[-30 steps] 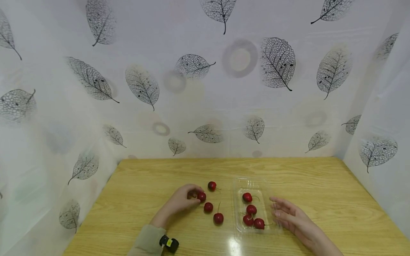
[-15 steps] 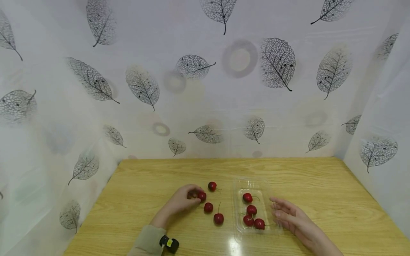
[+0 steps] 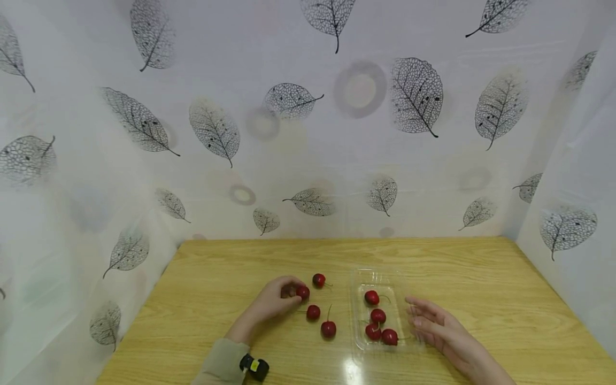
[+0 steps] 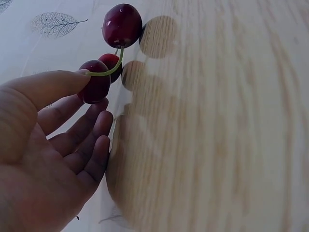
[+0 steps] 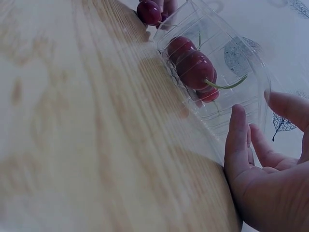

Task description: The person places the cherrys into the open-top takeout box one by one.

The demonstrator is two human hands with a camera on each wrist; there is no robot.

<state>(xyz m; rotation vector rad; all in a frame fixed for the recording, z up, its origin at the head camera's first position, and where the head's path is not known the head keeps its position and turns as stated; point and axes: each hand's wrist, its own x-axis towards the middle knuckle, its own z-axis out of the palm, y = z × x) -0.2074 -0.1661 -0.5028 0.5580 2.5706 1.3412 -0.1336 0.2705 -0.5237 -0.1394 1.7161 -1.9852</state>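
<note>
The held cherry sits over the table, left of the plastic container, pinched between the thumb and fingers of the left hand. Close around it lie three loose cherries, one farther back and two nearer the person. Inside the clear plastic container are four more cherries. By its right side, the right hand has its fingers loosely extended (whether they touch the plastic, I cannot tell). Beneath everything is a wood-grain table.
</note>
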